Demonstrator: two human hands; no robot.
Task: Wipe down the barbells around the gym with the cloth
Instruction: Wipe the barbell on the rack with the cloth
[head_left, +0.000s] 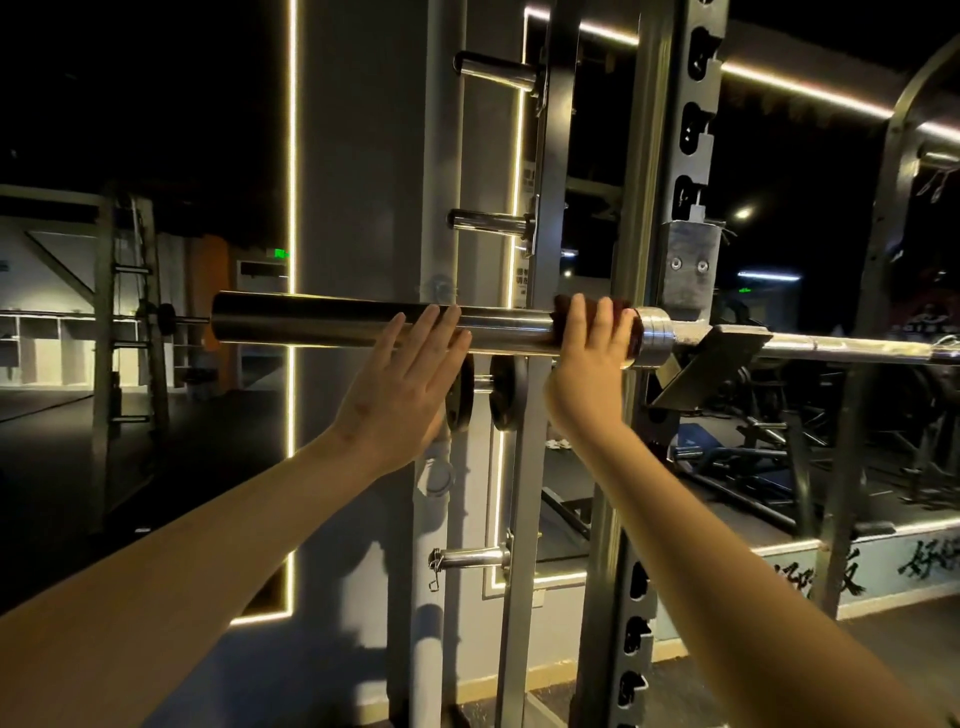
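**Racked barbell: sleeve wipe under way, remainder of the task outstanding.**

Far left, a second rack (130, 322) in the dim background appears to carry another bar, though it is too dark to confirm. The barbell (511, 330) sits across the near rack upright (691, 156), with its chrome sleeve (311, 323) projecting leftward. The left hand (405, 384) lies flat against the sleeve at mid-length, fingers straight and released, apparently steadying it. The right hand (587, 364) is clenched round the dark cloth (565, 307), which wraps the sleeve just beside the collar (657, 338). Assessment: work stands at the sleeve's inner end, and whether the outer length is finished cannot be told from its shine. The shaft (841, 349) right of the upright, and any other bars, are judged not yet done.
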